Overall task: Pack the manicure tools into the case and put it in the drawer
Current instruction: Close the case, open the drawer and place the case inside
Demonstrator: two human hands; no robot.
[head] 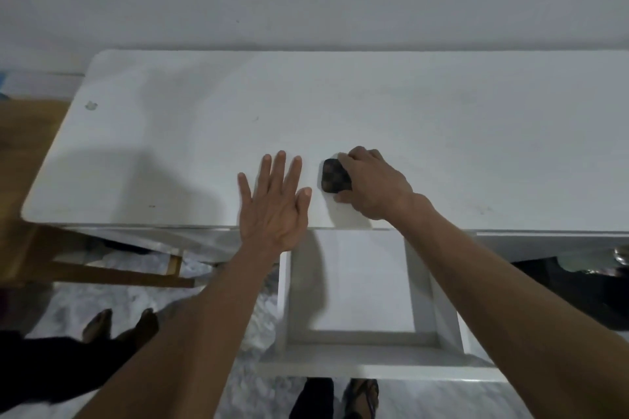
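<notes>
Drawer hangs open below table edge, white, smooth, boxy. Right hand grip closed on case, small, dark, checkered, rounded corners, on table. Left hand flat, fingers spread. Risk: slick case slips w/ a loose pinch, falls past drawer.

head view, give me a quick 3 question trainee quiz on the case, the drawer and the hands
1. True or false: the drawer is pulled open.
2. Which hand has its fingers on the case?
A. left hand
B. right hand
C. neither
3. Fill in: the case lies on the white ____, not in the drawer.

Key: 1 true; 2 B; 3 tabletop
</notes>
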